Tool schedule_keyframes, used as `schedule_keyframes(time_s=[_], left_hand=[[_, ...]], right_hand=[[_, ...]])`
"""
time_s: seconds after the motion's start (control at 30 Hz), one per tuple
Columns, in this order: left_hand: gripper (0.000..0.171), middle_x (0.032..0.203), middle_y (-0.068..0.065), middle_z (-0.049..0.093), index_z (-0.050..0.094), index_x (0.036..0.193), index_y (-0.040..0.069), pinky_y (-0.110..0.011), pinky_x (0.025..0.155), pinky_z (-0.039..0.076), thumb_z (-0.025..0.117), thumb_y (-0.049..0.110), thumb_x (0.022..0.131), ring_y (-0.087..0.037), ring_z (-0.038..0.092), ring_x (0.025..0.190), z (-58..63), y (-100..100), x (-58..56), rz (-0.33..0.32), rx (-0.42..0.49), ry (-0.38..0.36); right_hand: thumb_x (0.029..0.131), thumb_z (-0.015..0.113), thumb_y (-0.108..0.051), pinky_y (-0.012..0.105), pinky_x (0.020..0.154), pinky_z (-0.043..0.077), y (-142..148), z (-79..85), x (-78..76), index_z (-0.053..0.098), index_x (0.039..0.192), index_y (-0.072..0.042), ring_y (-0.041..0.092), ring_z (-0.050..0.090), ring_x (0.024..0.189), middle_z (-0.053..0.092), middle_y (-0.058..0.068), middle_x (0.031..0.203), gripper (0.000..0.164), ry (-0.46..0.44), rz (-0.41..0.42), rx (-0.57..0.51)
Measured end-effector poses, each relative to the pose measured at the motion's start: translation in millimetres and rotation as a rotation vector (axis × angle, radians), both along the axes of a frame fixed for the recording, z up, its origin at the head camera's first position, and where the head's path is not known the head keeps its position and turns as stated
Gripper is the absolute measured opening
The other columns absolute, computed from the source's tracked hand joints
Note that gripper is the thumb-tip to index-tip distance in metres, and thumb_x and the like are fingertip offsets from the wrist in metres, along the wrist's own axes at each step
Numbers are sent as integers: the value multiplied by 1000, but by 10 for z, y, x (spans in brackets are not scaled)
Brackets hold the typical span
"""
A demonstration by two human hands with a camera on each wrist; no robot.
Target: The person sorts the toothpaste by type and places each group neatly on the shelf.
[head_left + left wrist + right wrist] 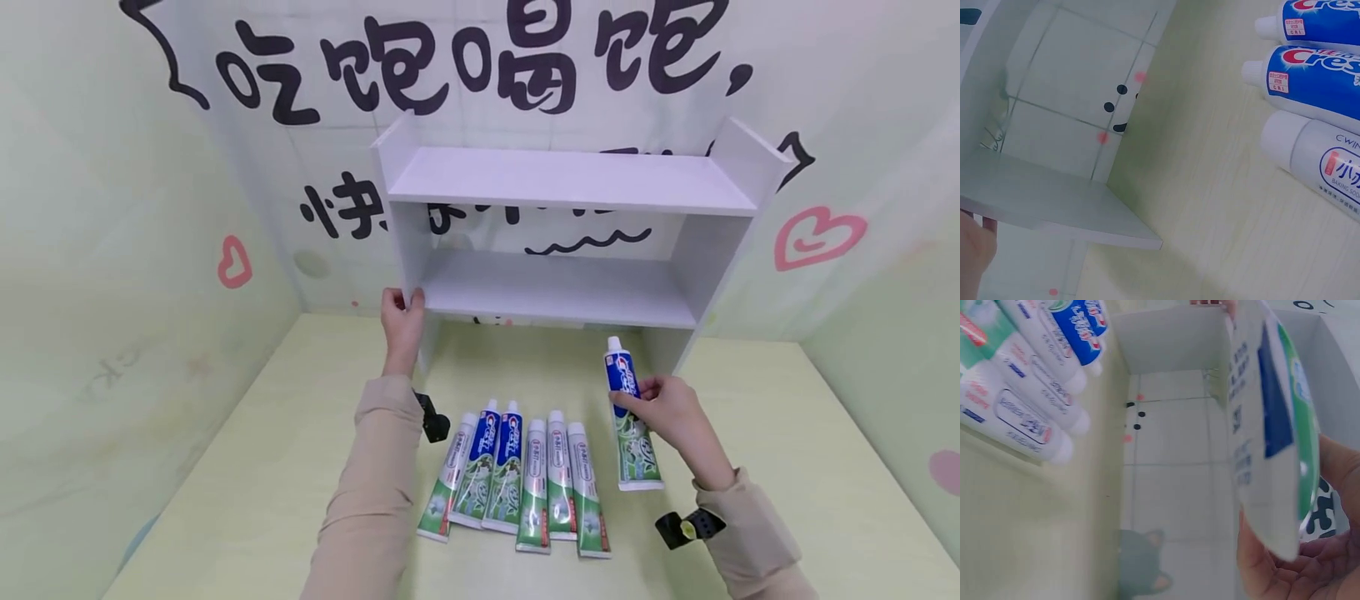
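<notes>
Crest tube (633,425), blue/green, cap pointing far, held above counter (247,467) at right, near side of white shelf unit (570,179). R hand (671,408): thumb + fingers pinching tube approx. mid-length. L hand (403,321): thumb + fingers pinching unit's left panel (411,250), approx. lower-shelf height. Left of held tube, on counter, L to R: 1 white/green tube (447,479), 2 blue/green Crests (480,467), 3 more white/green tubes (561,475). Wall (322,150) far, behind unit.
</notes>
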State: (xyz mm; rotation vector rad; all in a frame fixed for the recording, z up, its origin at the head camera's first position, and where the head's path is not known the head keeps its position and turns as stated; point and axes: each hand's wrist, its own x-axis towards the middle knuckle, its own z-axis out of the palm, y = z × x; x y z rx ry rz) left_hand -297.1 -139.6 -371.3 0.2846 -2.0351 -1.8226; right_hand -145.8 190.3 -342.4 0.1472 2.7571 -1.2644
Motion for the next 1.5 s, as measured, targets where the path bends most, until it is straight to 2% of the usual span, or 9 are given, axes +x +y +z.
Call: schedule_keyframes(time_s=[0.3,0.7,0.97,1.2,1.5], left_hand=[[24,96,-2,41,42,103,1,-26,76,38,51,19,90,-16,42,89,-30,-69,19,-1,7,-2],[21,95,-2,45,45,98,1,-26,76,38,53,17,88,-15,42,91,-77,-73,25,0,40,35],[23,98,-6,46,45,100,-2,-26,73,38,53,16,88,-16,42,90,-71,-62,25,-2,35,40],[25,99,-6,47,45,102,-3,-26,73,38,53,17,88,-16,43,90,-55,-45,21,-6,29,40],[28,102,-7,46,45,104,-1,-27,75,40,52,21,90,-17,43,92,-81,-60,8,-22,27,23]], right_hand=[[83,63,-31,30,60,54,44,234,-95,50,104,13,17,58,66,58,24,91,50,50,5,48],[83,61,-38,26,59,51,138,689,-135,50,105,10,18,57,68,57,24,94,54,150,-2,102],[83,61,-39,28,61,52,164,854,-165,52,105,11,19,58,69,58,25,96,55,187,-12,111],[83,60,-42,23,59,50,182,994,-193,49,108,11,22,56,73,56,24,98,59,214,-39,125],[81,60,-47,21,57,48,246,1266,-251,50,109,10,22,56,74,56,24,99,64,266,-77,143]])
